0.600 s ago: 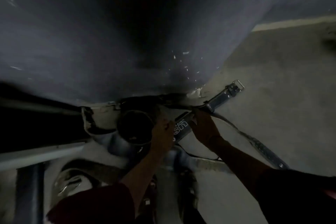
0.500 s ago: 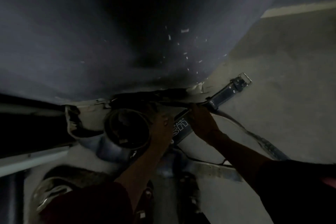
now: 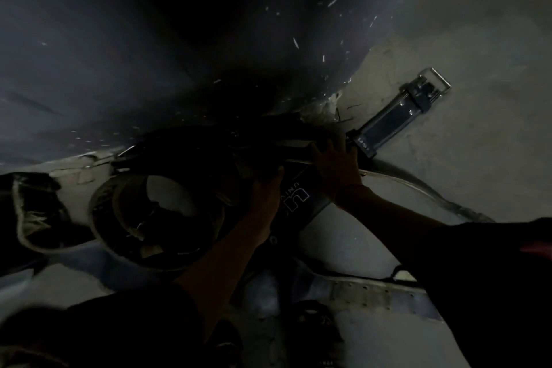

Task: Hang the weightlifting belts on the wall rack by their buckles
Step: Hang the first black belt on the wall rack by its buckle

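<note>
The scene is very dark. A dark weightlifting belt (image 3: 301, 200) with white lettering lies on the pale floor at the foot of a dark wall. Its strap runs up to the right and ends in a metal buckle (image 3: 434, 86). My left hand (image 3: 267, 191) grips the wide lettered part of this belt from the left. My right hand (image 3: 336, 161) presses on it just above the lettering, fingers spread over the upper edge. A second belt (image 3: 155, 215) lies coiled in a ring to the left of my hands. No wall rack is visible.
A dark wall (image 3: 149, 39) fills the upper left. Another dark belt or pad with a pale edge (image 3: 33, 215) lies at far left. A long perforated strap (image 3: 376, 293) stretches across the floor below my right arm. Pale concrete floor (image 3: 478, 143) spreads to the right.
The view has moved closer and shifted. Both hands have slid along the lettered belt, my right hand now spread over its upper edge. The buckle end still lies on the floor.
</note>
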Demonstrator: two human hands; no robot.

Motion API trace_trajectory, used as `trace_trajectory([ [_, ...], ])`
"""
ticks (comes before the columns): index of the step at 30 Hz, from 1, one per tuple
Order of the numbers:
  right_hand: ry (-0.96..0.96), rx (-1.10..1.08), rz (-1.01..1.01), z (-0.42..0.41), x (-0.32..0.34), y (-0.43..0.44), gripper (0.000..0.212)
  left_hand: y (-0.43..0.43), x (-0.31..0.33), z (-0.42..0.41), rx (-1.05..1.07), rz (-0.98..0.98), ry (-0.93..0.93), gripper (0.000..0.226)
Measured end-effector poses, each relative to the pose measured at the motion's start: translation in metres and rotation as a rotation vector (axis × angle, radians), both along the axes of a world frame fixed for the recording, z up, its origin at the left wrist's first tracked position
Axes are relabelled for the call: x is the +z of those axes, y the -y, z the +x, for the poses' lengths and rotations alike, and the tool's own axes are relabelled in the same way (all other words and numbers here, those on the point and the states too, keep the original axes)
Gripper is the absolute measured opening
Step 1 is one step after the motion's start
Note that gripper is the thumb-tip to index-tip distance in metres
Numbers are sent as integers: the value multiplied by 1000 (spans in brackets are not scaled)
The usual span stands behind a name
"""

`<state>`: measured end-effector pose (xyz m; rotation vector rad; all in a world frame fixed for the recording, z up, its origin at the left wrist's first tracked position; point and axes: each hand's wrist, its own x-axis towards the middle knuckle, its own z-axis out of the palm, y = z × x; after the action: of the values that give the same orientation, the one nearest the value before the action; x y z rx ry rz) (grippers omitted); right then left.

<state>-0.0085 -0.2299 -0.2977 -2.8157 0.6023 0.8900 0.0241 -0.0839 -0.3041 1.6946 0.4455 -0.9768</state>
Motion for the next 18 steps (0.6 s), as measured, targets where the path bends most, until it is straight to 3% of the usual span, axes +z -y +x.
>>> trace_trajectory([
  [5, 81, -68, 27, -28, 32, -17, 58, 2, 30, -5, 204, -160, -191, 54],
  [9, 217, -135, 100, -52, 93, -32, 58, 9, 74, -4, 362, -269, -225, 51],
  [13, 254, -221, 189, -70, 161, -45, 75, 11, 133, -7, 472, -294, -284, 45],
  [15, 253, -196, 233, -75, 197, -50, 84, 1, 174, -8, 446, -298, -282, 39],
  [18, 404, -331, 320, -75, 252, -58, 75, -23, 220, -9, 543, -267, -179, 45],
])
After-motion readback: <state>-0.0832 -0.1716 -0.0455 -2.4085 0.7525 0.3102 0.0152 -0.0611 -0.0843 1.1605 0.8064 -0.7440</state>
